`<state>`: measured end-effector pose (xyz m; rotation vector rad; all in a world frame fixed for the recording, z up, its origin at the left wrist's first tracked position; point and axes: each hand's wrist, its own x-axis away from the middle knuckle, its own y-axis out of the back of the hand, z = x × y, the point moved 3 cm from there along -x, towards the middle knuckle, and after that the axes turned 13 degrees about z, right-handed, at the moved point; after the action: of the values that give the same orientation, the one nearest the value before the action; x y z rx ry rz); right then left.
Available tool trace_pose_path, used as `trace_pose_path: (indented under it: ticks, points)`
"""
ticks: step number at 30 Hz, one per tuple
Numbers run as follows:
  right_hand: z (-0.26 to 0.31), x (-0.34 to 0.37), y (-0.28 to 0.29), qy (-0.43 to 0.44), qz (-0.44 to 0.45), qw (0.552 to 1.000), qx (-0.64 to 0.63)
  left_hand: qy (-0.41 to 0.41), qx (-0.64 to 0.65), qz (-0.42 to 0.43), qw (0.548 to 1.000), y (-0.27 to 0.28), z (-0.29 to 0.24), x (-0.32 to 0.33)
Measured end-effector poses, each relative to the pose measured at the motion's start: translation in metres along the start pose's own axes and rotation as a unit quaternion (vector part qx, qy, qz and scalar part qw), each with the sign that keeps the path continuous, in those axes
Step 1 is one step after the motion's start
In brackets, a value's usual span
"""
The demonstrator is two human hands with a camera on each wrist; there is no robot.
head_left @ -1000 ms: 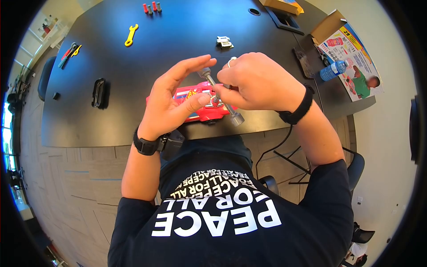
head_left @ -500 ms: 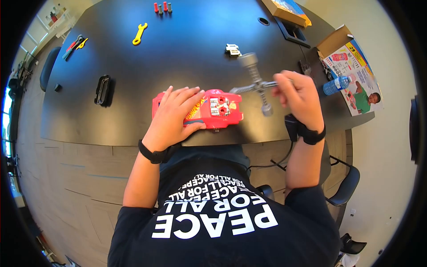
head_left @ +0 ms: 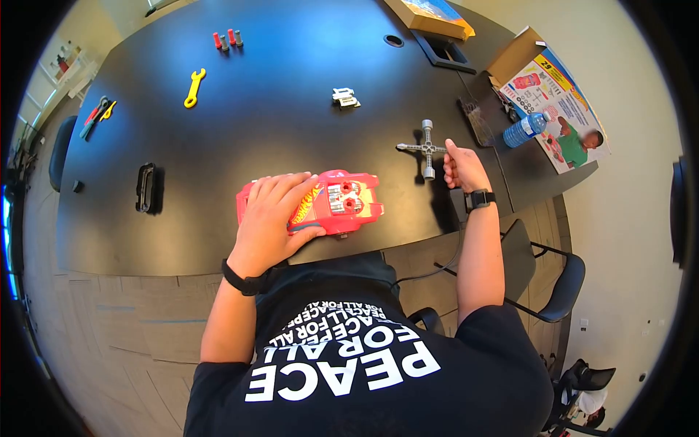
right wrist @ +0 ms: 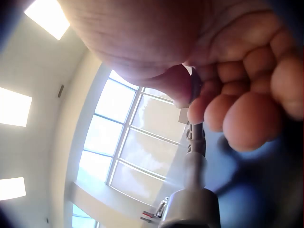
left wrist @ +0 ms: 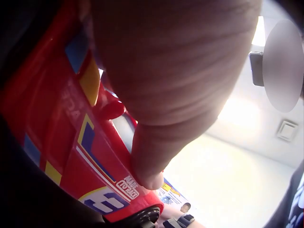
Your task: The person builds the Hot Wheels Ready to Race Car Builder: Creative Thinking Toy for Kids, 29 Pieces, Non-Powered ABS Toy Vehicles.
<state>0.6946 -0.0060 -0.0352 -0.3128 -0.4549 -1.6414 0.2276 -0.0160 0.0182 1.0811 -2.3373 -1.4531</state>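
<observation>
My left hand (head_left: 270, 214) lies across the rear part of a red toy car (head_left: 368, 200), fingers fairly straight over its top and thumb along the near side. In the left wrist view, the thumb touches the car's side panel (left wrist: 104, 166) beside its stickers. At the car's right end, a silver engine piece (head_left: 345, 197) with red parts shows. To the right, my right hand (head_left: 466, 169) pinches one arm of a grey four-way lug wrench (head_left: 428, 150) between thumb and fingertips. The right wrist view shows the wrench's socket end (right wrist: 192, 206) pointing away from the palm.
White pieces (head_left: 345, 97) lie beyond the car, with a yellow wrench (head_left: 194, 88) farther left. Red and grey pegs (head_left: 228, 39) stand at the back. A black part (head_left: 146, 187) and hand tools (head_left: 97, 118) lie left. A water bottle (head_left: 525, 129) and toy box (head_left: 561, 105) are right.
My right hand has carried the lug wrench away from the car, to the right and lower toward the table. My left hand has settled from beside the wrench onto the car.
</observation>
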Motion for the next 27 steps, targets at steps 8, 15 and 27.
trace_pose_path:
  ticks: [8, 15, 27]
  points:
    - [0.096, -0.029, -0.043, 0.141, -0.162, 0.852, 0.478, 0.01, 0.002, 0.01, 1.0, -0.002, -0.002, -0.002]
    - [0.104, -0.097, -0.177, 0.279, 0.109, 0.738, 0.605, 0.001, -0.002, 0.005, 1.0, -0.004, -0.001, -0.004]
    - [0.072, -0.004, -0.133, 0.401, 0.1, 0.788, 0.456, 0.003, 0.008, -0.007, 1.0, -0.01, 0.002, -0.001]
